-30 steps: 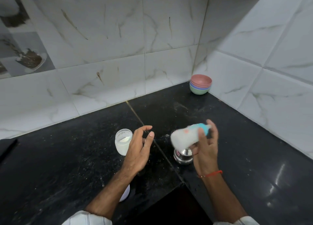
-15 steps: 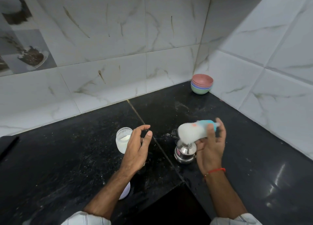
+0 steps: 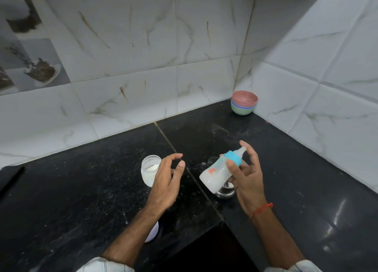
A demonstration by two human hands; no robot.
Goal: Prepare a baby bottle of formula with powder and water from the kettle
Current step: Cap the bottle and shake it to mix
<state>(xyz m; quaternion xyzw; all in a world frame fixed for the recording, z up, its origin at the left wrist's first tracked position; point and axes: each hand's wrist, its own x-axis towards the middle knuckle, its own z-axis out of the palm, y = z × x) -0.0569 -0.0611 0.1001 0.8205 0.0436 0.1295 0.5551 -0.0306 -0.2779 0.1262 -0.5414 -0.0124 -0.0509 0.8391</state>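
My right hand point(image 3: 246, 176) holds a baby bottle point(image 3: 217, 171) with a blue collar and clear teat, full of milky white liquid. The bottle is tilted, teat up to the right, base down to the left. Under the bottle's base a small steel vessel point(image 3: 225, 191) stands on the black counter point(image 3: 102, 200), mostly hidden. My left hand point(image 3: 166, 181) hovers open, fingers spread, just right of an open clear jar of white powder point(image 3: 149, 170). The hand holds nothing.
A stack of coloured bowls point(image 3: 244, 105) sits in the far corner where the tiled walls meet. A white lid point(image 3: 153, 234) lies under my left forearm. A dark flat object point(image 3: 9, 179) lies at the left edge. The counter has a cut-out edge near me.
My right hand has swung the bottle from nearly level to a steep tilt, base dropping to the left. The left hand stays almost still beside the jar.
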